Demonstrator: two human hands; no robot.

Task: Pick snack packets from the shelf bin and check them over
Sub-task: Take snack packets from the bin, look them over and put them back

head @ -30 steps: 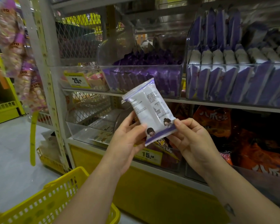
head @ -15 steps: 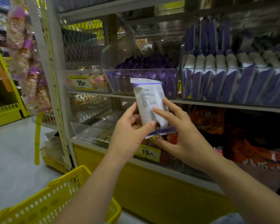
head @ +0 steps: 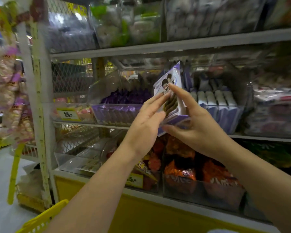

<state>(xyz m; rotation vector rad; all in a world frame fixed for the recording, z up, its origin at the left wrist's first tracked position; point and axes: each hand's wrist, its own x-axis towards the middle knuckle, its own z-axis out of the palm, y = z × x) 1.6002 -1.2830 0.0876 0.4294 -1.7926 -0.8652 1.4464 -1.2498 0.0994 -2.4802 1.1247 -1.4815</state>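
A white and purple snack packet is held upright in front of the middle shelf, its printed front with two cartoon heads and biscuits facing me. My right hand grips its lower right side, thumb under the bottom edge and forefinger across the front. My left hand presses its fingertips against the packet's left edge, fingers nearly straight. Behind the packet stands the clear shelf bin holding several more white and purple packets on edge.
A second clear bin of purple packets sits left of it, beside a yellow 25 price tag. Orange snack bags fill the lower shelf. A yellow shopping basket is at the bottom left. Hanging snack strips border the aisle.
The packet was turned from its text-printed back to its picture front and raised towards the middle shelf bin. Both hands shifted their grip, and my view tilted upward.
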